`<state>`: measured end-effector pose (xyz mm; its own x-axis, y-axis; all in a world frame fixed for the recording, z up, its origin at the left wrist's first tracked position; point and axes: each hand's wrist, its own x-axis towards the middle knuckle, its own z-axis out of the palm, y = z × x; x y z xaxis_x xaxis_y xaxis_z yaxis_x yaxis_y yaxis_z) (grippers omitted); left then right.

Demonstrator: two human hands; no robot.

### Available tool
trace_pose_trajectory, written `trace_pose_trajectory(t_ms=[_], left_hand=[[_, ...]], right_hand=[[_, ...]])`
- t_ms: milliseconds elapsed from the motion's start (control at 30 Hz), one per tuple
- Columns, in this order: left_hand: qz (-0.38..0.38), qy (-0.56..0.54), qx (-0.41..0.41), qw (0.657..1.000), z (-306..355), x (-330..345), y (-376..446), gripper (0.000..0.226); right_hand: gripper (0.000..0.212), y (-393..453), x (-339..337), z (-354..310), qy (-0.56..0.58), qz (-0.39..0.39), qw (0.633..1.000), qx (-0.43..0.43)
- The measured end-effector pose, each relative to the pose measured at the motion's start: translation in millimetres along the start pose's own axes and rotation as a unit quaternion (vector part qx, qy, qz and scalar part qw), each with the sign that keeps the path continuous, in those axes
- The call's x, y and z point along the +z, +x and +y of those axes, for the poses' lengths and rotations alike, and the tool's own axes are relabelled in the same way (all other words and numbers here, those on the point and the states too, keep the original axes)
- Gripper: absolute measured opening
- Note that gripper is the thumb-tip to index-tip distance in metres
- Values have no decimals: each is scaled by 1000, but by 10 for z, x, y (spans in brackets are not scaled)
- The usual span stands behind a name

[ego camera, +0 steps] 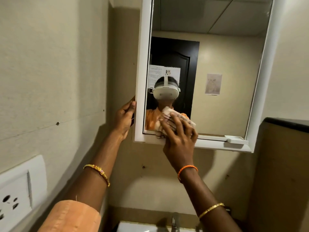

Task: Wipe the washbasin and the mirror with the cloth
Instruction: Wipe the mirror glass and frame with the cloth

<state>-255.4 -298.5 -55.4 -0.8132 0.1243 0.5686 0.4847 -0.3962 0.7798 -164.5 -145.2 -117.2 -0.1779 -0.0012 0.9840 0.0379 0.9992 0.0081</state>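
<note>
Right hand [179, 139] is pressed flat against the lower left part of the mirror [217, 64], fingers spread over a bunched cloth [168, 121]. Cloth is soft, crumpled, pale with orange and brownish stripes; part hangs over the bottom frame edge, and its upper part is doubled by the reflection. Left hand [124, 119] grips the left edge of the white frame [142, 81], fingers curled behind it and thumb at the front edge.

Mirror is a tall rectangle of smooth glass in a glossy white plastic-looking frame, with a small flat white handle tab [234, 139] at the bottom right. The frame looks swung slightly out from the wall like a cabinet door, though that is hard to confirm.

Washbasin [138, 227] sits at the bottom edge, only a strip of smooth white rim visible, with a shiny metal tap [174, 221] above it, blurred.

Wall [50, 64] is matte beige, slightly rough, with small dark holes. White plastic switch and socket plate [20, 190] sits at lower left, rounded corners.

Left wrist has a gold bangle [97, 172] with a small red stone; an orange sleeve [71, 216] sits at the elbow. Right wrist has a twisted orange thread band [187, 169] and a thin gold bangle [211, 210] further down the forearm.
</note>
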Motion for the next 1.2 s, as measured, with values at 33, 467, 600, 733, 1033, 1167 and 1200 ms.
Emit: trace_pose_trajectory(t_ms=[33, 467, 600, 733, 1033, 1167, 1200], left_hand=[[3, 3, 2, 1000, 0, -3, -12, 38], [65, 21, 59, 996, -170, 180, -245, 52], [65, 43, 67, 995, -131, 181, -260, 46], [66, 70, 66, 993, -91, 173, -293, 50], [99, 89, 75, 988, -144, 220, -310, 50], [104, 105, 77, 986, -160, 232, -329, 51], [102, 102, 73, 987, -159, 227, -340, 51]], right_hand=[[50, -38, -38, 128, -5, 14, 1000, 19], [55, 170, 15, -212, 114, 48, 965, 230], [59, 210, 154, -393, 68, -45, 996, 19], [56, 182, 76, -52, 10, -57, 996, -61], [63, 338, -617, 1139, 55, 108, 969, 217], [57, 729, -706, 1258, 62, 177, 896, 403], [55, 741, -690, 1256, 58, 176, 890, 418]])
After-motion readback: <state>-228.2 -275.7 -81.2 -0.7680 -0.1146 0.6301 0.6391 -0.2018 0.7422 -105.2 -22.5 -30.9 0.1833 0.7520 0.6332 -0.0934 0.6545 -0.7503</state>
